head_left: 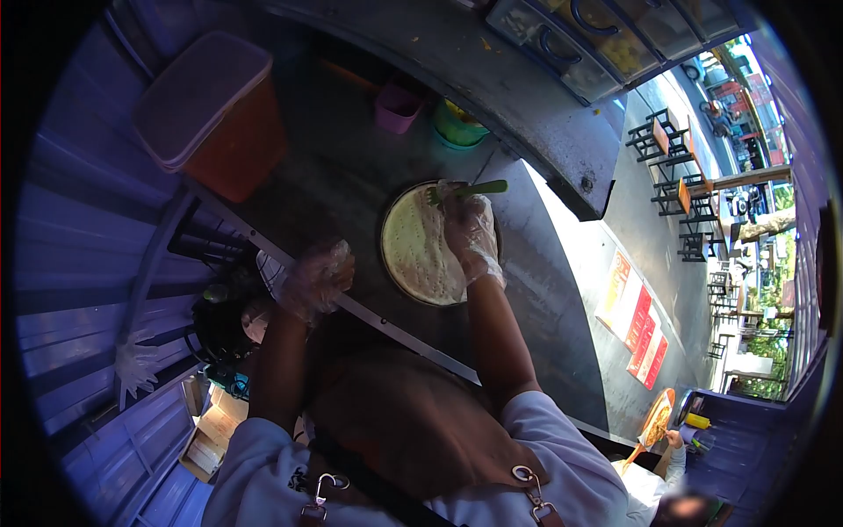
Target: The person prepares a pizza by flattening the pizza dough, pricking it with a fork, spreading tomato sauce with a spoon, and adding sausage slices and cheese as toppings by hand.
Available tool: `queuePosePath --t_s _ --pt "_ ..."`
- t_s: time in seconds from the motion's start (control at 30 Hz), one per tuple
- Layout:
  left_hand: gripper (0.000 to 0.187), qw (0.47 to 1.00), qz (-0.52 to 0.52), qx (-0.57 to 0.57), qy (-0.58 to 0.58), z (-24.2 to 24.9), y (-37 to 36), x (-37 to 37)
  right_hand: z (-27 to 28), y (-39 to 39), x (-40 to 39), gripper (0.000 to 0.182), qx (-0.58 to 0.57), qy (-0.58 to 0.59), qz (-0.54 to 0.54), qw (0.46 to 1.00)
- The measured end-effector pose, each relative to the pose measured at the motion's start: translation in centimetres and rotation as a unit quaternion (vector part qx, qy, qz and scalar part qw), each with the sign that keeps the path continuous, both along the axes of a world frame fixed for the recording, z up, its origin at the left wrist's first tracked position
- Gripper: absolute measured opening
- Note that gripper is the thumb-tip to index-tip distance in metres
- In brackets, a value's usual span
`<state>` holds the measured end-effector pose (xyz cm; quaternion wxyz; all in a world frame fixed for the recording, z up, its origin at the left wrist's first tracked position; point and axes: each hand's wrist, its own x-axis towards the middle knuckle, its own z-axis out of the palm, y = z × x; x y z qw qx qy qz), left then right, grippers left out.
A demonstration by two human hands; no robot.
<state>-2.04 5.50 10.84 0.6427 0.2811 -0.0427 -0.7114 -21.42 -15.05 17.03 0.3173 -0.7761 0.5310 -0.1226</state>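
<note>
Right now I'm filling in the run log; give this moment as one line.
right hand: gloved, holds green fork on dough | dough: flat in round pan | left hand: gloved, at counter edge

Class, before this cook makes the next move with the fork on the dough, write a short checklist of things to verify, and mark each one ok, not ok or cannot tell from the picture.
1. Right hand grips the green fork: ok.
2. Fork tines rest on the dough: ok, at its far edge.
3. Dough lies inside the round tray: ok, it covers most of it.
4. Both hands wear plastic gloves: ok.
5. Left hand steadies the tray: not ok, it is off to the side at the counter edge.
6. Dough pricked all over: cannot tell, the right hand hides part.
</note>
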Motion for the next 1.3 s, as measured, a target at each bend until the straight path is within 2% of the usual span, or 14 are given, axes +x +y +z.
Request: queuePosePath --t_s 0.07,0.17,0.23,0.3,0.37,0.63,0.7,0.83,0.87,1.03,1.1,1.17,1.23,1.3 --pt "0.019 1.000 0.008 -0.026 0.003 0.1 -0.1 -0.2 -0.3 0.4 -0.2 0.045 0.012 -0.041 -0.013 0.999" --pt "0.019 0.999 0.027 0.010 -0.023 0.9 -0.1 -0.5 0.9 0.9 0.1 0.046 -0.025 0.018 -0.012 0.999" --pt "0.019 1.000 0.015 -0.005 -0.010 0.8 -0.1 -0.1 3.1 1.6 0.0 0.047 0.070 -0.024 -0.031 0.997" --pt "0.018 1.000 -0.005 -0.021 0.006 0.6 -0.1 -0.2 0.3 1.6 -0.4 0.046 0.028 -0.043 -0.035 0.998" --pt "0.019 1.000 0.006 -0.021 0.007 0.5 -0.2 -0.3 -0.1 1.5 -0.1 0.045 -0.002 0.040 -0.005 0.999" --pt "0.016 0.999 -0.004 -0.033 0.017 -1.0 -0.5 0.2 0.6 2.0 0.8 0.044 0.020 0.027 0.017 0.999" --pt "0.016 0.999 -0.004 -0.026 0.028 -1.3 0.0 0.2 1.0 2.9 0.6 0.043 0.081 -0.066 -0.035 0.994" --pt "0.015 0.999 -0.008 -0.033 0.023 -0.7 -0.4 0.1 -0.3 2.5 -0.3 0.044 0.054 0.029 0.006 0.998" --pt "0.015 0.999 -0.006 -0.027 0.021 -0.5 -0.3 0.2 -0.7 2.6 -0.6 0.045 0.054 -0.044 -0.007 0.998" --pt "0.016 0.999 -0.016 -0.032 -0.002 0.1 -0.2 -0.1 0.1 4.1 -0.1 0.044 0.011 0.012 0.017 1.000" --pt "0.017 0.999 -0.004 -0.029 -0.015 -0.1 -0.4 0.2 0.8 3.5 0.2 0.049 0.104 -0.013 0.018 0.994" --pt "0.019 0.999 -0.022 -0.042 -0.007 -0.8 -0.4 0.3 0.1 3.9 0.4 0.050 0.089 -0.036 0.012 0.995" --pt "0.020 1.000 -0.014 -0.024 0.001 -0.4 -0.3 0.0 0.1 3.8 0.5 0.048 0.065 0.062 0.062 0.994" --pt "0.020 1.000 0.002 -0.009 0.009 -0.2 -0.6 0.1 -0.4 4.9 0.0 0.046 0.051 0.013 0.017 0.998"
